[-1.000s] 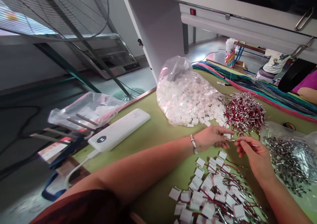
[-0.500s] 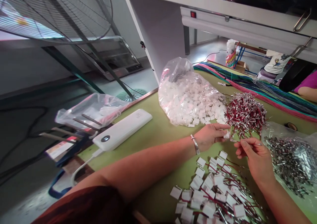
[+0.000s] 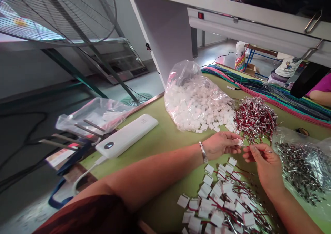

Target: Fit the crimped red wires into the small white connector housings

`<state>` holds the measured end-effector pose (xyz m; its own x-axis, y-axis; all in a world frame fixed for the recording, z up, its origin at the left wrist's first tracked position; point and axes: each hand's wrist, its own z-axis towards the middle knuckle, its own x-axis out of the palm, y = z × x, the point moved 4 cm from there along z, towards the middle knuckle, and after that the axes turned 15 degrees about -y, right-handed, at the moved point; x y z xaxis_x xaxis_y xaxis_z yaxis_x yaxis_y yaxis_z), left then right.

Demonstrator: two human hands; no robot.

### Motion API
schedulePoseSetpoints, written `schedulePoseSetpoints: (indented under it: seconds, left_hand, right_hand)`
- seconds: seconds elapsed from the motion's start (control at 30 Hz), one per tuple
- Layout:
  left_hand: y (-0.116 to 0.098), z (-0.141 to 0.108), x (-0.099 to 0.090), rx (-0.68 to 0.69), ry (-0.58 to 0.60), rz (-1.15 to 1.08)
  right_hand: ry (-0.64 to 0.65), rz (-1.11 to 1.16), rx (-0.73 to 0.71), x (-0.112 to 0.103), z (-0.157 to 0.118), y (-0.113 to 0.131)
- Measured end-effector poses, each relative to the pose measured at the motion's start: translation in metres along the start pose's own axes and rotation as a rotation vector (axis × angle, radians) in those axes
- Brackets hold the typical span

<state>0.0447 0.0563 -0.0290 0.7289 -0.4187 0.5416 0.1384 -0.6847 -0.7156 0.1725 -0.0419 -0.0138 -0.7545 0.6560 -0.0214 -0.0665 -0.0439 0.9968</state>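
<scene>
My left hand (image 3: 222,145) pinches a small white plastic connector housing (image 3: 240,142) between thumb and fingers. Close beside it, my right hand (image 3: 265,160) is closed on a short wire with a metal terminal, whose tip meets the housing; how far it is inserted I cannot tell. Just beyond both hands lies a heap of red wires with silvery crimped ends (image 3: 255,118). Below them spread several white housings with red wires attached (image 3: 217,201). A clear bag of loose white housings (image 3: 196,99) stands left of the heap.
To the right lies a clear bag of dark metal-ended pieces (image 3: 302,168), with a tape roll (image 3: 302,132) behind. Long coloured wires (image 3: 279,99) run along the back. A white power bank (image 3: 126,135) with a cable sits left. A fan (image 3: 59,13) stands beyond. Another person's arm (image 3: 320,92) shows far right.
My left hand has turned slightly and brought the housing closer to my right hand. The two hands now nearly touch. The view has shifted a little.
</scene>
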Motion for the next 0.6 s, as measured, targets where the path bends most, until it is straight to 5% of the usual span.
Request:
schedulePoseSetpoints:
  seconds: [0.3,0.6]
  left_hand:
    - [0.004,0.000,-0.002,0.065,-0.035,0.042]
    - [0.009,-0.002,0.001,0.076,-0.009,0.067]
  right_hand:
    - [-0.001,-0.350,-0.425,0.004,0.000,0.017]
    - [0.033,-0.429,-0.313,0.007,-0.002,0.004]
